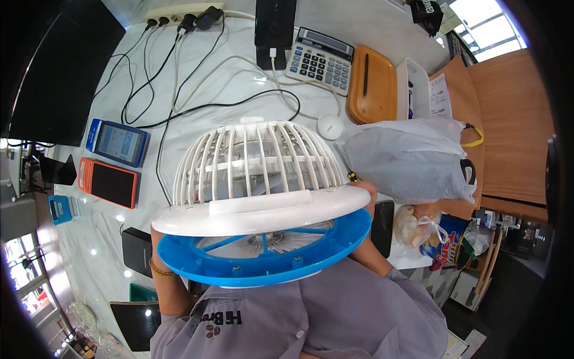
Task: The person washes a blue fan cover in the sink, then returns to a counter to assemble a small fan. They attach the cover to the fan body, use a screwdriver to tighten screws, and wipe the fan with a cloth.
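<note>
Between my two arms is a fan head with a white slatted cage (248, 161), a white rim (281, 206) and a blue spoked ring (269, 269) on the side nearest me. A dark gap shows between the white rim and the blue ring; fan blades are partly visible through the slats. My left hand (156, 237) grips the fan's left edge, mostly hidden behind it. At the right end of the rim, my right hand (371, 192) is closed on the edge, its fingers only partly showing. Just beyond it lies a screwdriver (352, 177) with a black and yellow handle.
Blue (119, 143) and orange (107, 182) handheld terminals lie left. Cables run across the marble-patterned table from a power strip (179, 13). Farther back are a calculator (321, 63) and wooden tray (372, 84). A plastic bag (412, 158) sits right, near a small white round piece (330, 126).
</note>
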`<control>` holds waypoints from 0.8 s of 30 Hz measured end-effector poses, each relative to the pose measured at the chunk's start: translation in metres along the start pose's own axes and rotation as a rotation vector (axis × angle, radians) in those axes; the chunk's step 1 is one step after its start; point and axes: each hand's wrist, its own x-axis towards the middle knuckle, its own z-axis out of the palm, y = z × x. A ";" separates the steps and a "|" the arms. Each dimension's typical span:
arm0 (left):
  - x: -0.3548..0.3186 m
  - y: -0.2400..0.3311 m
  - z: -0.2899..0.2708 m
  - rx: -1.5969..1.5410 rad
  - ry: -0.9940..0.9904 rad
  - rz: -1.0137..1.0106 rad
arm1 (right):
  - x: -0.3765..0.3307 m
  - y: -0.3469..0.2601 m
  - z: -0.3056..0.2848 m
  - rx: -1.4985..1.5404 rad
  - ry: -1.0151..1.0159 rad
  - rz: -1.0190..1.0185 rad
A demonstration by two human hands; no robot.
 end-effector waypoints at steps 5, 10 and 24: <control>0.026 0.025 0.000 0.405 -0.118 -0.009 | 0.012 -0.002 0.004 0.072 -0.024 -0.043; 0.024 0.026 0.011 0.094 0.134 -0.058 | 0.000 0.019 0.008 0.296 -0.088 -0.003; 0.037 0.034 0.030 -0.123 0.196 -0.030 | 0.018 0.020 0.032 0.503 0.119 0.013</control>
